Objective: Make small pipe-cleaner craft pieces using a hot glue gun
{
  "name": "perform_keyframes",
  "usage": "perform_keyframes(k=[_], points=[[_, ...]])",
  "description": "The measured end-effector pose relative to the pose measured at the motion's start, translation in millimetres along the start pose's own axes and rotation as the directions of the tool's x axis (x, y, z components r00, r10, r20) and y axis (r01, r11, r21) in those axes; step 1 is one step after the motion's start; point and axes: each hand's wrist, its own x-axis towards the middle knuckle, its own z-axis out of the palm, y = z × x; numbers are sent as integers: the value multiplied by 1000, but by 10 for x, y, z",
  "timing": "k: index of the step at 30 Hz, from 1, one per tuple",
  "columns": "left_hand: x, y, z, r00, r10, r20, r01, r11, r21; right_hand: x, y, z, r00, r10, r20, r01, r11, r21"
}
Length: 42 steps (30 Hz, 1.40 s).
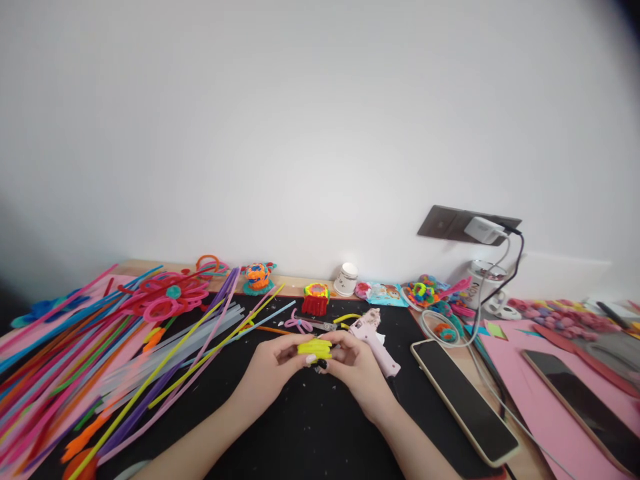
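Observation:
A small bundle of yellow pipe cleaner [315, 349] is held over the black mat [310, 433], between both hands. My left hand [278, 360] closes on its left side, thumb in front. My right hand [353, 357] pinches its right side; a small black piece shows under the bundle by the right thumb. Just behind the hands lie a purple pipe-cleaner bow [299, 323] and a metal tool, partly hidden. A pale pink glue gun [376, 347] rests right behind my right hand.
Many coloured pipe cleaners [145, 360] spread over the left side. A red and yellow piece [315, 300] and a white cup [346, 279] stand at the back. Two phones, one nearer [465, 400], a cable and pink sheets [530, 380] lie at right.

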Motion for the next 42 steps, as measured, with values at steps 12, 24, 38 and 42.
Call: perform_keyframes(k=[12,24,38,42], points=[[8,26,-1,1000,-6,24,6,1000,-8,2,-12,-26,999,17,-49,-19,998,-53],[55,-35,-30,994,-95,61,103,984,-143,5,39,-16,991,128,-49,-126,991,41],[43,-60,-38,996,-31,86,33,999,-21,28,65,-54,999,37,-19,-40,978,-205],[46,-47,-29,996,-60,72,64,997,-47,34,59,-41,999,37,-23,-41,973,-229]])
